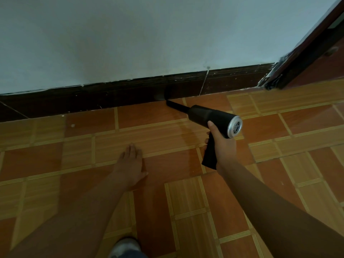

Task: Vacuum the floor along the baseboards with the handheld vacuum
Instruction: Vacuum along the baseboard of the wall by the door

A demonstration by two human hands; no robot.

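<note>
My right hand (221, 144) grips the handle of a black handheld vacuum (208, 113) with a silver rear cap. Its narrow black nozzle (176, 106) reaches left and away, and the tip touches the floor where the orange tiles meet the dark brown baseboard (111, 95). My left hand (131, 164) lies flat on the tiled floor (167, 192), palm down with fingers together, well left of the vacuum and holding nothing.
A pale wall (149, 34) rises above the baseboard. A dark wooden door frame (301, 53) stands at the right end of the baseboard. A grey knee or trouser leg (124, 248) shows at the bottom edge. A small white speck (72, 125) lies on the tiles at left.
</note>
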